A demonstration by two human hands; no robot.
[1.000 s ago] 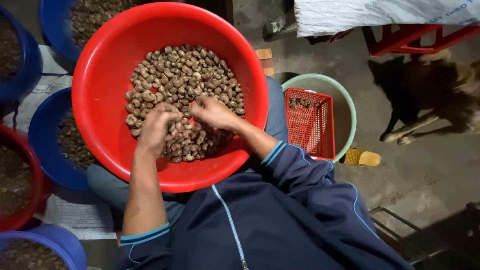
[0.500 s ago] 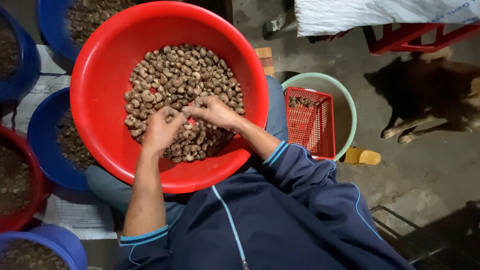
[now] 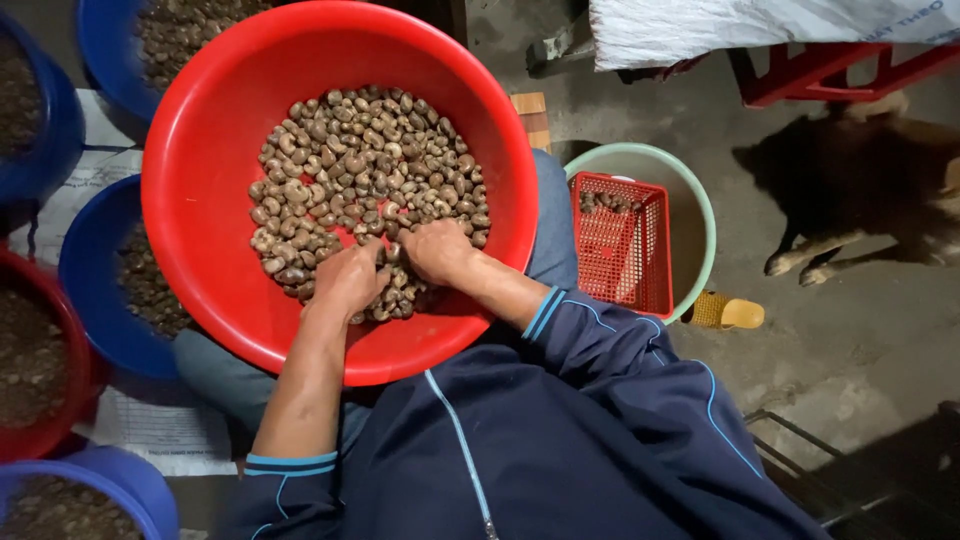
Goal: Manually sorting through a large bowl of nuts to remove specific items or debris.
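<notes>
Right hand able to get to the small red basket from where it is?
Probably yes: the right hand is in the red basin among nuts, and the red basket sits just beyond the rim, its top open and unblocked.

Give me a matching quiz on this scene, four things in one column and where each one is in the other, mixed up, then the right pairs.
Things:
1. Pile of brown cashew nuts
2. Small red plastic mesh basket
3. Dark dog
4. Left hand

Places:
A. Standing on the concrete floor at the right
B. Inside the pale green round basin
C. Inside the big red round plastic basin
D. Resting on the nuts, beside the right hand

Pairs: 1-C, 2-B, 3-A, 4-D
</notes>
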